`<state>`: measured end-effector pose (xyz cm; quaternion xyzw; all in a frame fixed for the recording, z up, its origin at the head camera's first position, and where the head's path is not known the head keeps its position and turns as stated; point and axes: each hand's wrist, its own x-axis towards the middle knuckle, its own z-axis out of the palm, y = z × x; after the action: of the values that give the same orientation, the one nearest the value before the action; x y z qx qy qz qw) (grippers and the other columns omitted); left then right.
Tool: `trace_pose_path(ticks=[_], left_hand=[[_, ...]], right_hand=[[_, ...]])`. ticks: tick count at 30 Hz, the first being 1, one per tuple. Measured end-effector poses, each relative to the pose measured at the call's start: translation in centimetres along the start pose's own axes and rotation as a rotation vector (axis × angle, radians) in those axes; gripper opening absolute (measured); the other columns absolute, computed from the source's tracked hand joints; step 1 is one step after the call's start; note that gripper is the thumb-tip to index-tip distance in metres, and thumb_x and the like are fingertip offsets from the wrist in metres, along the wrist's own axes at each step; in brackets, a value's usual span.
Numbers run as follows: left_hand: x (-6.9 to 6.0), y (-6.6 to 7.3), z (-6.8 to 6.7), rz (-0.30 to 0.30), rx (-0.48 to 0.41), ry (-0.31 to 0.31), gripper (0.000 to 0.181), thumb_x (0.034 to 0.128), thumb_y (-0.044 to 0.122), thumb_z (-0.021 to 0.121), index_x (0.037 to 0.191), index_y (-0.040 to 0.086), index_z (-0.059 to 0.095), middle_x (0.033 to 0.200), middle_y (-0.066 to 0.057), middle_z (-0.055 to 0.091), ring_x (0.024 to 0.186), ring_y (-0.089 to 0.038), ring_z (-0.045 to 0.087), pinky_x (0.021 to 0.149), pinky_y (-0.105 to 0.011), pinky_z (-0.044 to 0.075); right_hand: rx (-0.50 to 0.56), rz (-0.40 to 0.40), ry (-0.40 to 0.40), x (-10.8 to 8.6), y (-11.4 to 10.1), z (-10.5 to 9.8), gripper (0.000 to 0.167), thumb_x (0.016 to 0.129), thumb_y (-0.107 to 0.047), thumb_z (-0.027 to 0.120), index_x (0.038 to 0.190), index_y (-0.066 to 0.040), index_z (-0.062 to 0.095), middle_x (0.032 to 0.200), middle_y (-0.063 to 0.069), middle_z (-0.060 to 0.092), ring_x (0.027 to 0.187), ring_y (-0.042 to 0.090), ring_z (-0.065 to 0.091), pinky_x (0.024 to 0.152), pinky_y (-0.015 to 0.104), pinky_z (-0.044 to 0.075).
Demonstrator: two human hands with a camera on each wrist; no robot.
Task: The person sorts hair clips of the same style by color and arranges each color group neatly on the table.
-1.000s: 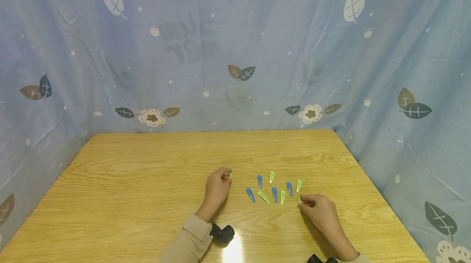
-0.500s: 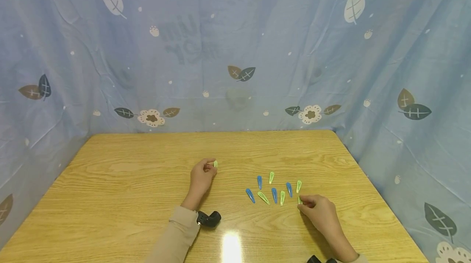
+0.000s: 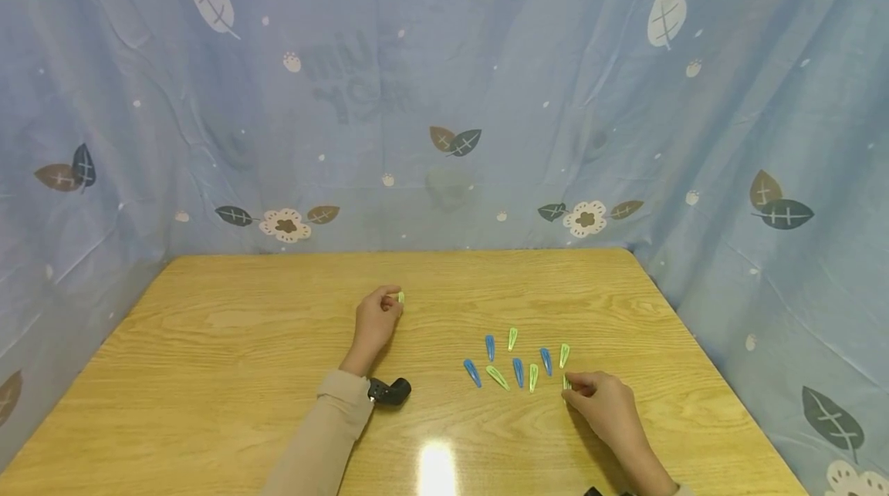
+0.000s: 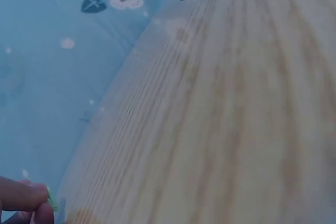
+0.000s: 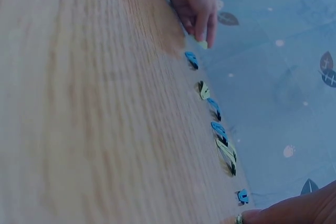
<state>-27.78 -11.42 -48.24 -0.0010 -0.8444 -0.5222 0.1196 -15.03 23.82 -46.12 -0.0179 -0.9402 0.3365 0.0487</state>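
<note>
My left hand point(image 3: 376, 320) pinches a green hair clip point(image 3: 400, 298) between thumb and forefinger, left of the group of clips; in the left wrist view that clip point(image 4: 52, 199) shows at the fingertips. At the right end of the group, my right hand point(image 3: 607, 402) pinches another green clip point(image 3: 566, 382), partly hidden by the fingers. Between the hands lie several blue clips, one of them point(image 3: 472, 372) at the left end, and several green ones, including a slanted clip point(image 3: 497, 377) and one point(image 3: 564, 355) just above my right hand.
The wooden table point(image 3: 264, 357) carries the clips right of its middle. A blue patterned curtain point(image 3: 444, 79) stands along the back and both sides. Light glares off the tabletop point(image 3: 437, 469) near the front.
My left hand has moved left and farther back over the table with its green clip. My right hand has stayed in place, still pinching its clip.
</note>
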Motion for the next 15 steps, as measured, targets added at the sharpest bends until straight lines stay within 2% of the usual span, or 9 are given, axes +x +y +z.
trace_pose_path(ticks=[7, 11, 15], left_hand=[[0.3, 0.2, 0.5, 0.004, 0.075, 0.013, 0.027, 0.0881, 0.002, 0.062, 0.115, -0.001, 0.066, 0.087, -0.012, 0.066, 0.076, -0.023, 0.060, 0.066, -0.036, 0.050], [0.4, 0.7, 0.7, 0.024, 0.128, 0.027, 0.027, 0.0863, -0.002, 0.060, 0.112, -0.004, 0.067, 0.085, -0.014, 0.066, 0.064, -0.018, 0.054, 0.059, -0.032, 0.045], [0.4, 1.2, 0.8, 0.008, 0.157, 0.022, 0.027, 0.0860, -0.003, 0.060, 0.112, -0.007, 0.066, 0.078, -0.012, 0.063, 0.061, -0.016, 0.049, 0.057, -0.030, 0.042]], right_hand=[[-0.001, 0.001, 0.003, -0.1, 0.1, 0.0, 0.025, 0.078, -0.006, 0.076, 0.101, 0.005, 0.072, 0.085, 0.006, 0.069, 0.074, 0.015, 0.060, 0.060, 0.024, 0.050], [0.009, -0.003, 0.002, 0.0, 0.0, 0.0, 0.026, 0.078, -0.005, 0.076, 0.101, 0.005, 0.071, 0.087, 0.008, 0.069, 0.074, 0.016, 0.062, 0.061, 0.026, 0.052], [0.011, 0.005, 0.005, 0.0, 0.0, 0.1, 0.027, 0.078, -0.006, 0.076, 0.102, 0.004, 0.072, 0.088, 0.009, 0.070, 0.075, 0.017, 0.063, 0.062, 0.027, 0.053]])
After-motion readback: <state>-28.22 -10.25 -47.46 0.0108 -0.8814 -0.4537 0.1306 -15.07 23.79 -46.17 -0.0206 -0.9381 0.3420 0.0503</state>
